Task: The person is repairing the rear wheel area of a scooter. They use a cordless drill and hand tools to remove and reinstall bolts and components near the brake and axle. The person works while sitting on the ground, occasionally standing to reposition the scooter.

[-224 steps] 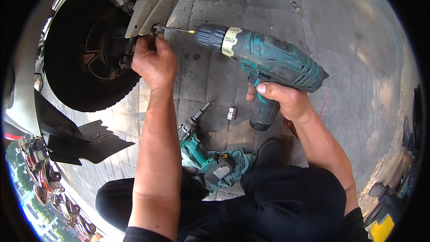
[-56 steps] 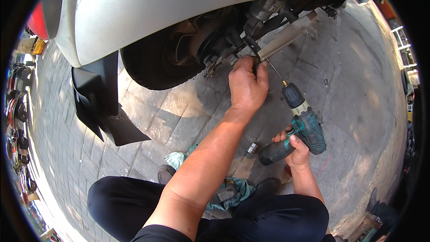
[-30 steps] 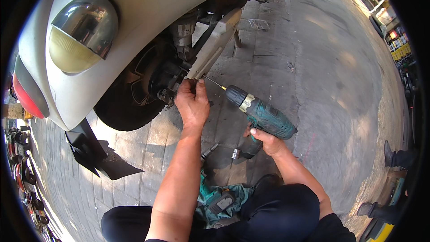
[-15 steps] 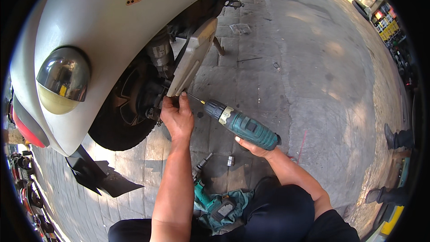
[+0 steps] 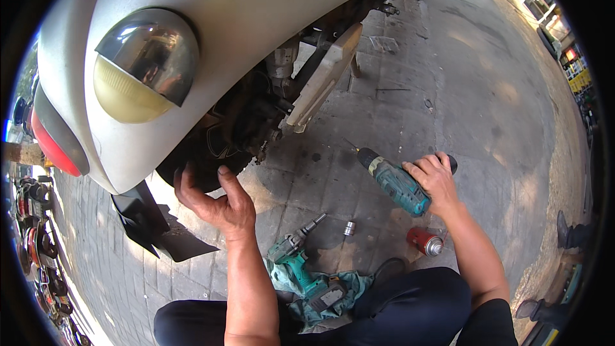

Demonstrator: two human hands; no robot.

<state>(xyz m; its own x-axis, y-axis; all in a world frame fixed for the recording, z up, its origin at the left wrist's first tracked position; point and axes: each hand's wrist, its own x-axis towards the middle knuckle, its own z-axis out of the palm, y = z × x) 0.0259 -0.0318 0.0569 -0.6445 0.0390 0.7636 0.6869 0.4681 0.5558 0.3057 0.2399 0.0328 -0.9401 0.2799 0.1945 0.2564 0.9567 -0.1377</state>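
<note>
My right hand (image 5: pixel 438 184) grips a teal and black cordless drill (image 5: pixel 394 181), whose thin bit points up and left, apart from the scooter. My left hand (image 5: pixel 221 206) has its thumb and fingers spread and is nearest to the black rear wheel (image 5: pixel 225 147); whether its fingertips touch the tyre I cannot tell. Above and right of that hand, a long whitish side cover (image 5: pixel 328 80) is on the scooter next to the wheel. The pale scooter body (image 5: pixel 211 19) fills the upper left, with a chrome and yellowish lamp (image 5: pixel 150 67) on it.
On the paving between my knees and the wheel, a green impact wrench (image 5: pixel 301 269) lies on a teal cloth (image 5: pixel 349 288). A metal socket (image 5: pixel 349 228) and a red spray can (image 5: pixel 424 241) lie nearby. A black mudguard (image 5: pixel 144 218) hangs at left. Another person's shoes (image 5: pixel 567 230) show far right.
My left hand has left the cover's lower end and moved down and left to the wheel, fingers opening. The drill has been drawn back right, away from the cover. The view has shifted.
</note>
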